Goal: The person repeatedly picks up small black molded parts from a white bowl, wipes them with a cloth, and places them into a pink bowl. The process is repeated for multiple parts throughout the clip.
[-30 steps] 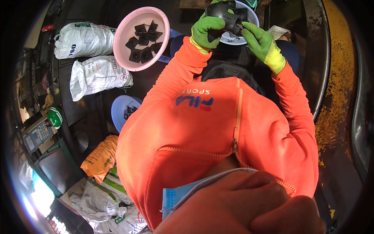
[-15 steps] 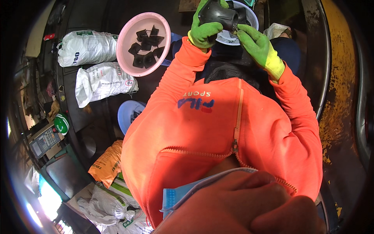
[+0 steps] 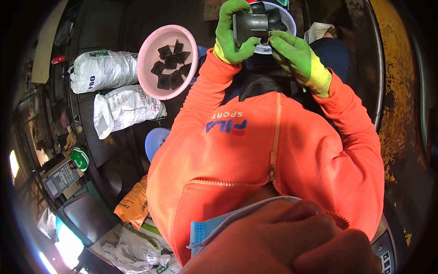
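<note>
At the top of the head view my left hand (image 3: 228, 39), in a green and yellow glove, grips a black plastic fitting (image 3: 248, 28) with a wide flared end and a narrower neck. My right hand (image 3: 299, 57), gloved the same way, has its fingers pressed together at the neck end of the fitting. What those fingers hold, if anything, is too small to make out. Beyond the fitting stands a pale basin (image 3: 290, 25) with more black parts in it, partly hidden by my hands.
A pink basin (image 3: 142, 68) with several black flared parts stands to the left. Beside it lie two white sacks (image 3: 102, 68). A blue basin (image 3: 154, 142) shows partly behind my sleeve. Farther left are a green helmet (image 3: 80, 158) and a keypad panel (image 3: 61, 179). Yellow-stained metal (image 3: 394, 100) runs along the right.
The fitting has turned in my left hand, its flared end now facing left. Both hands have shifted slightly left, and my right fingertips remain by the neck.
</note>
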The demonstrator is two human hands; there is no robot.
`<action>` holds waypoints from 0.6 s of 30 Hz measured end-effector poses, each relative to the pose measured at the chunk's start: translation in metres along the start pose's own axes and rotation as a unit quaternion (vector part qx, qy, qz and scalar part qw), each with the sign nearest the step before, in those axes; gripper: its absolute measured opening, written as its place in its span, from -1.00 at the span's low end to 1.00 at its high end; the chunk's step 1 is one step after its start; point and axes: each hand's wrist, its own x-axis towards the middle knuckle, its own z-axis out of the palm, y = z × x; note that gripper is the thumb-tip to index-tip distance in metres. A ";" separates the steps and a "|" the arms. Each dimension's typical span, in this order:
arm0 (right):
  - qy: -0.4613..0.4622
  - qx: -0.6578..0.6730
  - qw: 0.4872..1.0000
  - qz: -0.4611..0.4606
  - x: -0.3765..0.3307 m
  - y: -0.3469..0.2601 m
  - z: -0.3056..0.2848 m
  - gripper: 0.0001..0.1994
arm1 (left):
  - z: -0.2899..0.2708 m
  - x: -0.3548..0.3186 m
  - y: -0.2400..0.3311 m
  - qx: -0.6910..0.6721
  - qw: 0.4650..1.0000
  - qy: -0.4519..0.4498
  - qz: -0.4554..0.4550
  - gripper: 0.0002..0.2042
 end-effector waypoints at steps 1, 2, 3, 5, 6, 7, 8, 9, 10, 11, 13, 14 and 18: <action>0.017 0.000 1.000 0.022 -0.002 -0.003 0.002 -0.73 | 0.001 0.002 0.000 0.021 1.000 0.002 0.019 -0.24; 0.024 0.004 0.999 0.039 -0.005 -0.006 0.003 -0.73 | 0.001 0.003 0.001 0.042 0.998 0.004 0.037 -0.25; 0.014 0.014 0.999 0.040 -0.006 -0.008 0.003 -0.73 | 0.001 0.007 0.003 0.063 0.996 0.006 0.058 -0.26; 0.019 0.030 0.997 0.064 -0.008 -0.012 0.003 -0.72 | -0.001 0.015 0.008 0.132 0.985 -0.038 0.110 -0.27; 0.018 0.041 0.997 0.069 -0.008 -0.013 0.003 -0.71 | -0.002 0.019 0.011 0.166 0.975 -0.059 0.136 -0.27; 0.004 0.042 0.997 0.070 -0.009 -0.014 0.002 -0.70 | -0.002 0.021 0.014 0.169 0.974 -0.062 0.135 -0.27; -0.006 0.043 0.997 0.070 -0.010 -0.015 0.001 -0.70 | -0.002 0.022 0.017 0.173 0.974 -0.065 0.135 -0.27; -0.003 0.040 0.996 0.083 -0.011 -0.017 0.000 -0.69 | -0.001 0.022 0.019 0.177 0.973 -0.067 0.134 -0.27; -0.020 0.049 0.995 0.083 -0.012 -0.018 0.000 -0.69 | -0.001 0.022 0.020 0.179 0.972 -0.073 0.131 -0.28; -0.026 0.053 0.994 0.094 -0.013 -0.019 -0.002 -0.69 | -0.002 0.021 0.022 0.181 0.972 -0.079 0.127 -0.28; -0.051 0.079 0.987 0.127 -0.014 -0.020 -0.005 -0.70 | -0.004 0.018 0.022 0.205 0.967 -0.086 0.121 -0.33; -0.071 0.100 0.981 0.149 -0.015 -0.021 -0.008 -0.71 | -0.007 0.017 0.021 0.227 0.963 -0.086 0.118 -0.38; -0.134 0.293 0.927 0.192 -0.003 -0.014 -0.020 -0.72 | -0.016 0.014 0.009 0.307 0.938 -0.073 0.146 -0.32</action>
